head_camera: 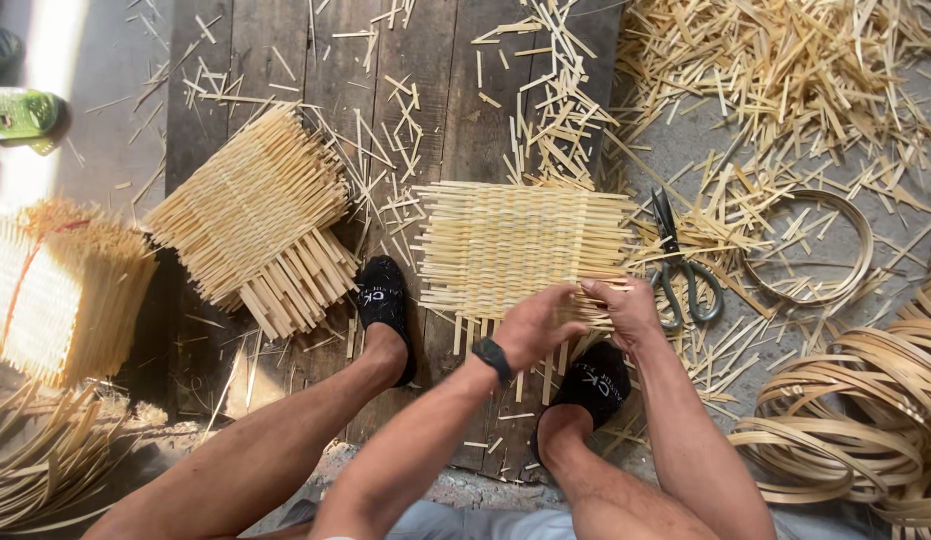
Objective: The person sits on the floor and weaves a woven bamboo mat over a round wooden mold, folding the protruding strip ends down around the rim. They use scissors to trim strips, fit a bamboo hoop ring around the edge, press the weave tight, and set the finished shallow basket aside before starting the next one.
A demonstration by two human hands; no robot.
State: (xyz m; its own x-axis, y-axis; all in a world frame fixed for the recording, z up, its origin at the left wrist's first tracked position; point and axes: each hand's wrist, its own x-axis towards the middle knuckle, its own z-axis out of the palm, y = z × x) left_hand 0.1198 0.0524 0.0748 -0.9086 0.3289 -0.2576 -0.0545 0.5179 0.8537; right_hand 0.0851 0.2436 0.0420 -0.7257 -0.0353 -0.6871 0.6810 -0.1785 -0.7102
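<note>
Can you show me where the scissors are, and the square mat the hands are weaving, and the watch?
scissors [678, 268]: head view, on the crossing of the blades above the green handles.
woven mat [515, 245]: head view, on the middle of its weave.
wristwatch [493, 357]: head view, on the black band at the left wrist.

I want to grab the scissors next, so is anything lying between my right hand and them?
Nothing solid: the scissors lie just right of your right hand, among loose bamboo strips.
</note>
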